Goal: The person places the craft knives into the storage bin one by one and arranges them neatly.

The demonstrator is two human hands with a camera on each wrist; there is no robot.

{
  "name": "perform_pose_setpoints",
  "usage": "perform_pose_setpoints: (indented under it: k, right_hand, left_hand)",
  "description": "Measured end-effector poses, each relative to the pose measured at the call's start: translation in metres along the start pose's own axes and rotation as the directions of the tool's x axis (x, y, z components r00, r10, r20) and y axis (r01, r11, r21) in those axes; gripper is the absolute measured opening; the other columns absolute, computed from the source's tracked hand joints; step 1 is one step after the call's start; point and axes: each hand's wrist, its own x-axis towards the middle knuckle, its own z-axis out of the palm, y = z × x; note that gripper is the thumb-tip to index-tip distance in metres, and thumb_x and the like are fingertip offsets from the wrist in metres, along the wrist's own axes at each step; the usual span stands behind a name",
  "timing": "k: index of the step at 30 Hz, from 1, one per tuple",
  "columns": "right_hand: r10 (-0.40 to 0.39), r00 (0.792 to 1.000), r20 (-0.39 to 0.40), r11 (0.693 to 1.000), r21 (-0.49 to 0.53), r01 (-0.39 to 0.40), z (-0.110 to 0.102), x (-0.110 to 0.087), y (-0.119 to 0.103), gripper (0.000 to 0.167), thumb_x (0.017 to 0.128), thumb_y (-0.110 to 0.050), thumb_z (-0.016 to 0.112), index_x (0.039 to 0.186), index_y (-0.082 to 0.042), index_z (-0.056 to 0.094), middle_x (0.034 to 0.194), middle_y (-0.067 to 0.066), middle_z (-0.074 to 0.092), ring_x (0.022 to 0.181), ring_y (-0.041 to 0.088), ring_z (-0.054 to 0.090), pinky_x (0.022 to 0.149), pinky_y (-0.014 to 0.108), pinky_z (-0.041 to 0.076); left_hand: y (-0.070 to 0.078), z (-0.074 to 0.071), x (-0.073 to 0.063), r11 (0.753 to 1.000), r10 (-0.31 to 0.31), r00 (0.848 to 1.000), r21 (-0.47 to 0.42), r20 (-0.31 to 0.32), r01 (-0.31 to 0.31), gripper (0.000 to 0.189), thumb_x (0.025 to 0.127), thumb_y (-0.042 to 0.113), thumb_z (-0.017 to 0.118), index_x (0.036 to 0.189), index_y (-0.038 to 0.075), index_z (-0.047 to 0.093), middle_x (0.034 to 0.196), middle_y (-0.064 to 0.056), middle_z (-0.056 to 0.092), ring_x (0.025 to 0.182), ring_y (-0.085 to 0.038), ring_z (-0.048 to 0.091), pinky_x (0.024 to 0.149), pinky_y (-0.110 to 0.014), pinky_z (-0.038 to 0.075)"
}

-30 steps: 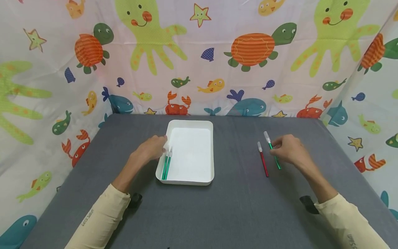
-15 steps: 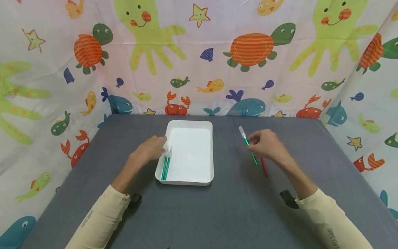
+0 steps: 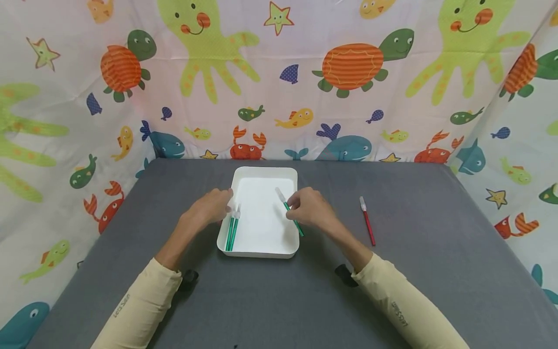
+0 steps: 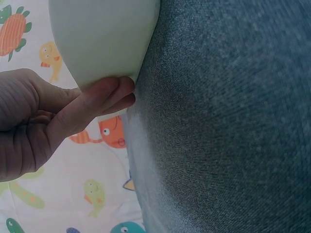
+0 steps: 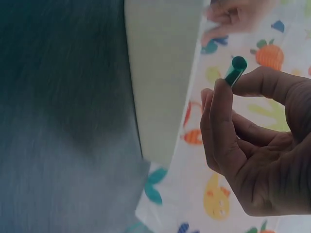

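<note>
My left hand [image 3: 212, 207] pinches the left wall of a shallow white tray [image 3: 261, 255], with thumb and fingers at its edge in the left wrist view. Over the tray's right side, my right hand [image 3: 310, 208] holds a slim green pen with a clear cap [image 3: 298, 229] between thumb and fingertips. The pen slants, cap end away from me; its round green end shows in the right wrist view. Two similar green pens [image 3: 232, 234] lie side by side along the tray's left wall. A red pen with a clear cap [image 3: 368, 226] lies on the table to the right.
A dark grey cloth covers the table [image 3: 270, 305]. Behind and on both sides hangs a white curtain [image 3: 301, 43] printed with sea animals. Dark wrist cameras show under both cream sleeves [image 3: 392, 300].
My right hand has carried the green pen leftward from beside the red pen, passing over it, to above the tray. The left hand stays on the tray's left side.
</note>
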Motion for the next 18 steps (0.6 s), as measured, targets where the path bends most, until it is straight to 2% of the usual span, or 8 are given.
perform_pose_setpoints:
  k: [4, 7, 18]
  right_hand:
    - [0.038, 0.998, 0.040, 0.999, 0.020, -0.039, 0.020, 0.010, -0.012, 0.029, 0.087, -0.009, 0.071, 0.114, 0.001, 0.077, 0.101, 0.014, 0.077, 0.065, 0.017, 0.074, 0.061, 0.029, 0.059]
    - [0.054, 0.996, 0.067, 0.998, 0.020, -0.055, 0.033, 0.016, -0.020, 0.027, 0.088, -0.009, 0.073, 0.113, 0.001, 0.077, 0.100, 0.013, 0.077, 0.059, 0.015, 0.074, 0.059, 0.029, 0.058]
    - [0.126, 0.985, 0.114, 0.991, -0.063, -0.119, 0.073, 0.035, -0.042, 0.025, 0.090, -0.013, 0.078, 0.113, -0.002, 0.075, 0.103, 0.012, 0.076, 0.059, 0.015, 0.073, 0.058, 0.027, 0.053]
  left_hand:
    - [-0.001, 0.000, 0.000, 1.000, 0.004, 1.000, -0.008, -0.004, -0.004, 0.070, 0.102, 0.010, 0.065, 0.162, -0.001, 0.031, 0.153, -0.028, 0.053, 0.092, -0.022, 0.072, 0.088, -0.038, 0.060]
    - [-0.001, 0.000, 0.000, 1.000, 0.002, 1.000, -0.016, -0.005, -0.002, 0.070, 0.102, 0.010, 0.065, 0.162, -0.001, 0.032, 0.154, -0.028, 0.052, 0.094, -0.023, 0.072, 0.090, -0.039, 0.061]
    - [-0.001, 0.001, 0.000, 1.000, 0.008, 1.000, 0.001, -0.010, -0.008, 0.067, 0.103, 0.010, 0.064, 0.161, -0.002, 0.033, 0.152, -0.028, 0.054, 0.098, -0.024, 0.071, 0.086, -0.037, 0.061]
